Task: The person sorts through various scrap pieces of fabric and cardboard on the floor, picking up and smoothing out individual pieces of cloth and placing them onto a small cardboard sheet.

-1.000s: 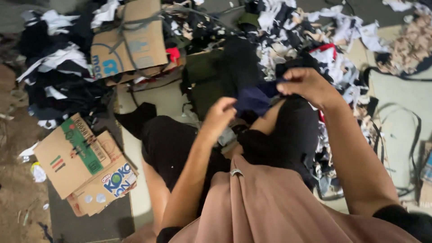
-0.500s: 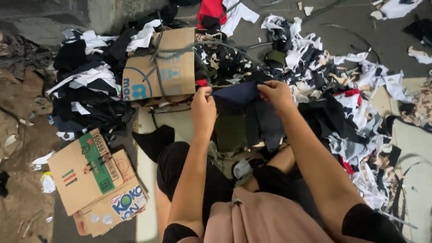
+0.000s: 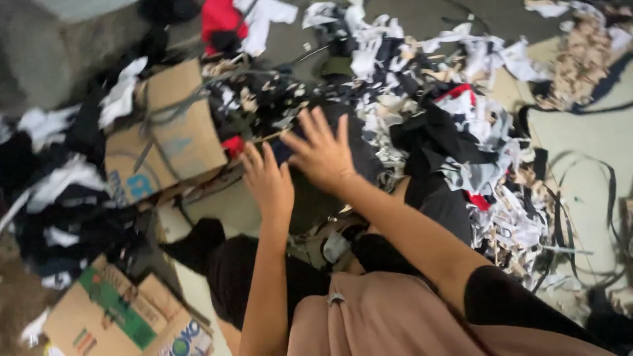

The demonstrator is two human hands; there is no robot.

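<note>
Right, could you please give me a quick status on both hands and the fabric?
Left hand open, fingers spread, over dark cloth. Right hand open, flat over dark fabric. Scrap pile crowds beyond; cardboard box to the left.

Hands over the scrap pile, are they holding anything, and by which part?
Nothing is clearly held. The right hand is spread flat, fingers open, on dark cloth; the left hand reaches beside it, and motion blur hides any pinch.
</note>
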